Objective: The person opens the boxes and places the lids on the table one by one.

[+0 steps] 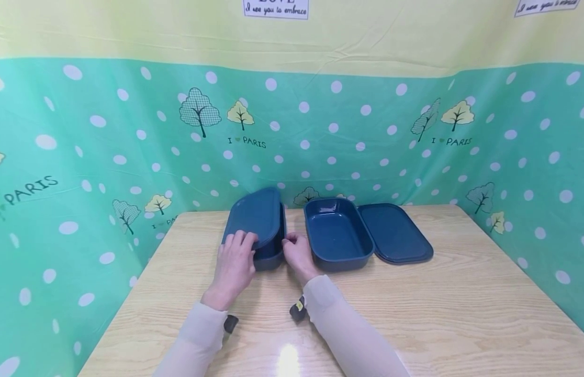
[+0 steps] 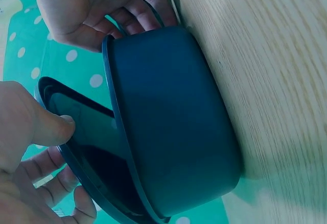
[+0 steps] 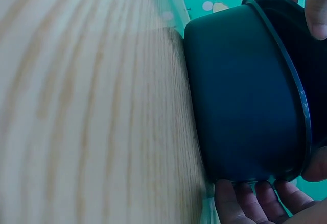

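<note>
On the left of the table stands a dark blue food container (image 1: pixel 269 263), its matching lid (image 1: pixel 255 213) tilted up over it. The left hand (image 1: pixel 234 264) pinches the lid's near edge, thumb on one face and fingers on the other, as the left wrist view shows. A dark gap opens between lid and rim on the right. The right hand (image 1: pixel 300 256) holds the container's right side, with its thumb (image 3: pixel 315 165) at the rim and its fingers (image 3: pixel 245 203) against the outer wall. The inside of this container is mostly hidden.
Just right of the right hand sits a second open blue container (image 1: pixel 340 233) with a bare bottom. A blue lid (image 1: pixel 396 233) lies beside it, touching its right side. Behind the wooden table (image 1: pixel 414 314) hangs a green and yellow printed curtain (image 1: pixel 301 120).
</note>
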A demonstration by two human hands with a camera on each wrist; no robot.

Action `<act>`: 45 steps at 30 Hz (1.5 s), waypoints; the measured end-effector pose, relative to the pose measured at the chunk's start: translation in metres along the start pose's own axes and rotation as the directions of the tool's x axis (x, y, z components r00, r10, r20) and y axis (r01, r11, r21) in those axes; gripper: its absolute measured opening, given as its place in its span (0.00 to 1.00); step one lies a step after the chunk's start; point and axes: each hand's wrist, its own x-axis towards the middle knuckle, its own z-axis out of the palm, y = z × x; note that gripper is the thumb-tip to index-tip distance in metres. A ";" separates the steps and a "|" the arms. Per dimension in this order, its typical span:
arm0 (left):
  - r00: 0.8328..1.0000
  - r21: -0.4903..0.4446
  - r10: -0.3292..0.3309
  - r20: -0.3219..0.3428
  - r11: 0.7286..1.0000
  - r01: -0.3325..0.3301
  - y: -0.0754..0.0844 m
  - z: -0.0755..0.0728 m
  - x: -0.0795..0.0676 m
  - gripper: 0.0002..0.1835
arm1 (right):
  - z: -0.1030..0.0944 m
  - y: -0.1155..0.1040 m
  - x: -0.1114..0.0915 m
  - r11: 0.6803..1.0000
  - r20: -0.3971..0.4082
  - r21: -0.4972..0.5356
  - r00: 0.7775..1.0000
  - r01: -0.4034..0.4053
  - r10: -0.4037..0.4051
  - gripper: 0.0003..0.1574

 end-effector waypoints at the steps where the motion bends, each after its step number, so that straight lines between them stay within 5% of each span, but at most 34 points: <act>1: 1.000 -0.001 0.001 -0.005 1.000 -0.001 0.000 0.000 0.000 0.19 | 0.000 0.000 0.000 1.000 0.001 0.000 1.000 -0.001 0.001 0.14; 45: 0.989 -0.120 -0.083 -0.118 0.990 0.069 -0.010 -0.011 0.003 0.20 | 0.000 0.001 -0.002 1.000 0.000 0.000 1.000 0.022 -0.022 0.16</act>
